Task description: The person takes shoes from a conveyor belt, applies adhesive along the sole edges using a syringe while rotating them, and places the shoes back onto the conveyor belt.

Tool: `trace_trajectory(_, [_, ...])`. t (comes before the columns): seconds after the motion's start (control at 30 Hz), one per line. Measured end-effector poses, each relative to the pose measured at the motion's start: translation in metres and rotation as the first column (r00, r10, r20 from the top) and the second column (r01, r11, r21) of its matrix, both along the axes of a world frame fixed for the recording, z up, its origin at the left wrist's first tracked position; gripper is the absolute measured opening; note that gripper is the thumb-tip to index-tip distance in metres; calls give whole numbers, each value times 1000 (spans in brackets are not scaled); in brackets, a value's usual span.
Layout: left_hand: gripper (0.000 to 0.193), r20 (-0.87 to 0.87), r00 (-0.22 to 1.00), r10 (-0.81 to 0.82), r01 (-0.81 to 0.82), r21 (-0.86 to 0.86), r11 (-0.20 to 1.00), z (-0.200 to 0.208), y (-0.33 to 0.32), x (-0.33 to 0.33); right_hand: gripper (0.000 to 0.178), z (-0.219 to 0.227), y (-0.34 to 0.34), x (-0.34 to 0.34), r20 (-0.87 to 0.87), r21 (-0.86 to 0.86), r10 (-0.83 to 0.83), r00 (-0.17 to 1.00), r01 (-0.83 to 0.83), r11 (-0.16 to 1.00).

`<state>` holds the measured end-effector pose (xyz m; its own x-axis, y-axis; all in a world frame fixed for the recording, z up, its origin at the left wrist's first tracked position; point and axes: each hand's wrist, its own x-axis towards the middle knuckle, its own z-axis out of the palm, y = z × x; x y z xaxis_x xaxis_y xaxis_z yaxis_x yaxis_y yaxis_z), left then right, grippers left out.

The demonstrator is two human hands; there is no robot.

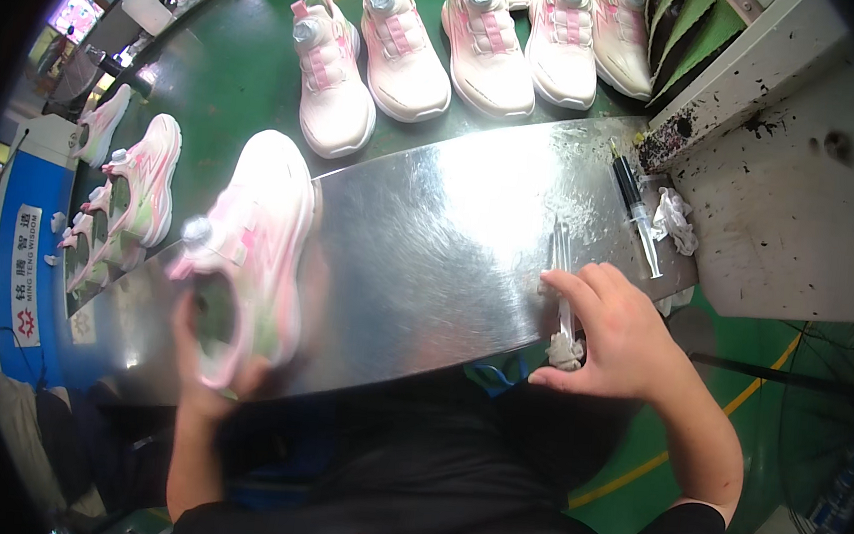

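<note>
My left hand [207, 380] is closed round the heel end of a pale pink and white sneaker [271, 189], with a round dial at its tongue. The shoe is tilted over the left part of the metal tabletop, its toe pointing away from me; hand and heel are blurred. On the right, my right hand [614, 332] has thumb and forefinger spread apart beside metal tweezers [564, 248]. The forefinger's tip reaches over the tweezers; whether it touches them I cannot tell. A crumpled white wad [566, 351] lies at the tweezers' near end.
Several similar sneakers [398, 59] stand in a row along the far side on a green surface; more [143, 179] stand at the left. A syringe with dark liquid [635, 208] and crumpled tissue [673, 221] lie near a stained pale panel [785, 185] on the right.
</note>
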<state>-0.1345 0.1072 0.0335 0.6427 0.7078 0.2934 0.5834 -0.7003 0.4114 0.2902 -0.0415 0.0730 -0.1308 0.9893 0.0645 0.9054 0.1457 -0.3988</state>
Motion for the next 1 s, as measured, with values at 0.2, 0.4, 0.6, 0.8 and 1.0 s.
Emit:
trace_trajectory(0.2, [77,484,690,538,160,-827,538,21,12,18,80,-1,-17,2,-424,-76,-69,903,41,996])
trace_trajectory(0.4, [35,287,869,402,-23,-790,613,-20,156,55,89,-14,-31,-5,-647,-112,-166,744,123,986])
trace_trajectory(0.6, [36,318,830,458,74,-877,476,8,132,103,100,-33,-42,-19,-671,-38,-99,735,100,994])
trace_trajectory(0.8, [49,746,609,267,527,-633,567,41,82,151,107,-16,-53,-35,-827,-147,-285,484,303,941])
trace_trajectory(1.0, [58,900,292,323,737,-427,524,33,58,141,117,-3,-30,-49,-981,-43,-75,177,176,983])
